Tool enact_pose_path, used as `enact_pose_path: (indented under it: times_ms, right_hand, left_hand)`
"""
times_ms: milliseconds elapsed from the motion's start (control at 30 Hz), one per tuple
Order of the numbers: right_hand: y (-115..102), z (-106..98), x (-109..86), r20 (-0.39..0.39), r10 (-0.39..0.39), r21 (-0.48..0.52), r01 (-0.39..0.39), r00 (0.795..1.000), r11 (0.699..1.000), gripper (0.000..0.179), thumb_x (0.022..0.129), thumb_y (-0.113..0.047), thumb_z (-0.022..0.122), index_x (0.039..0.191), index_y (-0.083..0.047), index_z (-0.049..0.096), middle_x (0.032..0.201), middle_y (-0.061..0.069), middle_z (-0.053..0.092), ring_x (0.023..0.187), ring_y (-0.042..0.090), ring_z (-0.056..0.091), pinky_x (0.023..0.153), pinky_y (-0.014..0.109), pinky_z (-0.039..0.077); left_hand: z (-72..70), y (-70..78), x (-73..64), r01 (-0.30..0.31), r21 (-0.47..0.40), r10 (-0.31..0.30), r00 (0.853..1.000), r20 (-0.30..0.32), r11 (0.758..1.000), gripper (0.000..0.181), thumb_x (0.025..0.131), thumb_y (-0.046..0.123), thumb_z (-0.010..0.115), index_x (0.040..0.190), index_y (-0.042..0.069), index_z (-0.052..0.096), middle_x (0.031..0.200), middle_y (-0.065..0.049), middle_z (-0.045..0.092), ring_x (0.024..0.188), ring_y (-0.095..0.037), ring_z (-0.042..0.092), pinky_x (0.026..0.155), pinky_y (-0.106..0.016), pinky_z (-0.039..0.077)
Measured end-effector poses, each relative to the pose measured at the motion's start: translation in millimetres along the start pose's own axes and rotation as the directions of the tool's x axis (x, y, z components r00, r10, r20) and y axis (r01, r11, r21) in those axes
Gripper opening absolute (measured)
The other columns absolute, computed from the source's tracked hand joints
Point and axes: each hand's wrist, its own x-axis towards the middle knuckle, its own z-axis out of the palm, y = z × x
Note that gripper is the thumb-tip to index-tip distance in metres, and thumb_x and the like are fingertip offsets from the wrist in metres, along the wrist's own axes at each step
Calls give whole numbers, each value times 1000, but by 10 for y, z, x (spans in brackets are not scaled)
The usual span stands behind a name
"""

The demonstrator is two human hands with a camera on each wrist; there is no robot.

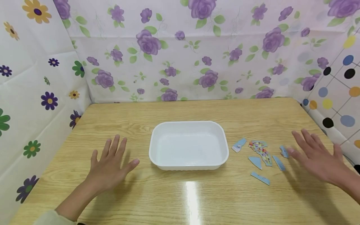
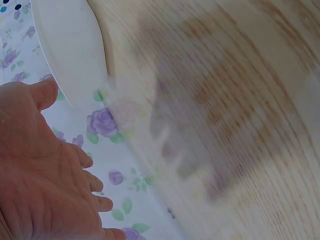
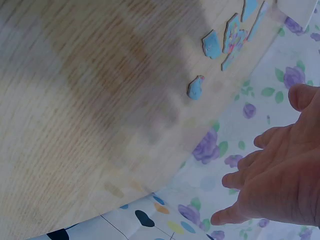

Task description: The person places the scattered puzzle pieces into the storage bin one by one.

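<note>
My left hand (image 1: pixel 109 168) hovers over the table left of a white rectangular tray (image 1: pixel 187 167), fingers spread and holding nothing. On the far right my right hand (image 1: pixel 320 161), also spread and holding nothing, is raised beside several flat, irregular puzzle-like pieces. Closest to its thumb is a small blue piece (image 1: pixel 284 152). A multicoloured patterned piece (image 1: pixel 264 156) lies among plain light-blue ones, including a triangular piece (image 1: pixel 255 162) and a long strip (image 1: pixel 260 178). Near the tray's right side rests a blue piece with a pale round spot (image 1: pixel 239 145). The left wrist view shows the open palm (image 2: pixel 45 175).
The wood-grain table (image 1: pixel 135 200) reflects a bright streak below the tray. A purple-flowered sheet (image 1: pixel 180 62) hangs behind it, a flower-print sheet (image 1: pixel 33 125) borders the left, and a dotted sheet (image 1: pixel 337 103) borders the right.
</note>
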Motion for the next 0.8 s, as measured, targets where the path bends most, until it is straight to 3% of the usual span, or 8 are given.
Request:
enact_pose_path:
  times_ms: [300,800]
  right_hand:
    - [5,-49,47,34,0,21,-1,999,1000,74,104,-49,28,152,-13,-14,153,22,-24,134,57,-14,86,69,-34]
    - [45,-209,168,57,36,11,-37,998,999,77,102,-54,27,151,-14,-17,153,27,-17,132,61,6,92,77,-20]
  left_hand:
    - [15,15,10,2,4,-2,1000,-3,1000,91,94,68,33,155,10,-2,159,-13,-14,144,-38,-17,101,-74,-15]
    - [20,43,24,-8,10,8,1000,-6,1000,90,95,65,37,155,9,-1,159,-12,-14,144,-38,-15,102,-73,-13]
